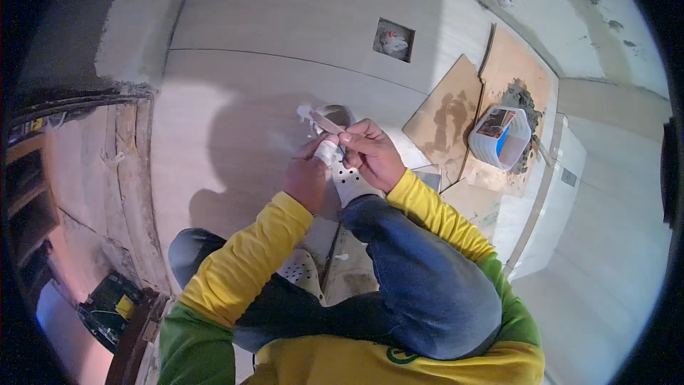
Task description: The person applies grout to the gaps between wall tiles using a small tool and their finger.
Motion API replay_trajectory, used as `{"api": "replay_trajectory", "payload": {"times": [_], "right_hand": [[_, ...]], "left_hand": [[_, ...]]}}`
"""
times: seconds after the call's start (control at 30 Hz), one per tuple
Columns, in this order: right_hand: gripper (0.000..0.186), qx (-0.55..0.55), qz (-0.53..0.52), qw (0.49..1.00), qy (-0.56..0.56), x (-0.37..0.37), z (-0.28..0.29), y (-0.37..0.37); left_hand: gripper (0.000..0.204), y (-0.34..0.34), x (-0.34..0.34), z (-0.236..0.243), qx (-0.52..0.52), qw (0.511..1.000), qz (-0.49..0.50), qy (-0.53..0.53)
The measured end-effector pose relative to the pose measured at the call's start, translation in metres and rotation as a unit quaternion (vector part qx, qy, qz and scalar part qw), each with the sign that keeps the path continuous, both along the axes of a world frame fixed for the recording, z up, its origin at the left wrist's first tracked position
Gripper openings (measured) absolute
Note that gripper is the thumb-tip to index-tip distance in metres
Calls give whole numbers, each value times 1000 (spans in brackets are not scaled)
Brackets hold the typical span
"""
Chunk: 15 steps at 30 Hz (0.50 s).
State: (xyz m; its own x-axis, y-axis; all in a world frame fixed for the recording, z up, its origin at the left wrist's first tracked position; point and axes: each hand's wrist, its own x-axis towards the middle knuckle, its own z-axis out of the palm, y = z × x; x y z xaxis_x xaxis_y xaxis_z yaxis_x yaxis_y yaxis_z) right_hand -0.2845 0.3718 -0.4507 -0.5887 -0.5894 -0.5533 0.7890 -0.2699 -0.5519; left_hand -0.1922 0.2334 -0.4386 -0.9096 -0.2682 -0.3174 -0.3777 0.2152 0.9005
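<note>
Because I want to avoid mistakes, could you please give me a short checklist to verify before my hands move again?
1. Right hand grips the flat strip: ok.
2. Left hand holds the small white item: ok.
3. White box apart from both hands: ok.
4. Cardboard clean: not ok, grey paste lies on it.
5. Right shoe untouched by the hands: cannot tell, they overlap in this view.
</note>
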Motion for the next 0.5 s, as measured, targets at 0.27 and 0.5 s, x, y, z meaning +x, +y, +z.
{"api": "replay_trajectory", "payload": {"times": [0.27,0.5], "right_hand": [[9,45,54,996,51,10,-1,3],[25,195,99,935,278,4,11,-5]], "left_hand": [[34,-3,-10,14,274,932,194,-138],[26,-37,-13,-1,264,942,188,-93]]}}
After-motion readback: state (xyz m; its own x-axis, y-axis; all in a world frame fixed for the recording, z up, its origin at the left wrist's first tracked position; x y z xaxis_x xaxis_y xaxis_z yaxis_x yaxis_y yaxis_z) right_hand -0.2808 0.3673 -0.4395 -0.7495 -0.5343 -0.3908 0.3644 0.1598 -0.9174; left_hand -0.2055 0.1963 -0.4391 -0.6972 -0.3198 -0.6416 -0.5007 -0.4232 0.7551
